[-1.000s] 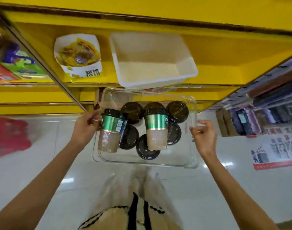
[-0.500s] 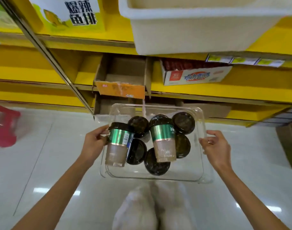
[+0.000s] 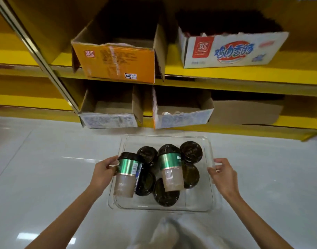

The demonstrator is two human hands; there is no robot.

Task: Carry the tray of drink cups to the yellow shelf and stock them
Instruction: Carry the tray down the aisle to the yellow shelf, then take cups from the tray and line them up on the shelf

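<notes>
Left hand (image 3: pixel 102 174) grip closed on left rim of clear tray (image 3: pixel 197 203); right hand (image 3: pixel 221 174) grip closed on right rim. Tray held level above floor (image 3: pixel 46 168), front of yellow shelf (image 3: pixel 244 76). Drink cups (image 3: pixel 170 170) inside: two lying sideways atop upright dark-lidded ones, toward tray's left and far edges.

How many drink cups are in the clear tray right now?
7. Two lie tipped over: one at the left edge, one in the middle. Five show only dark lids: three along the back, one right, one front. More may be hidden.
</notes>
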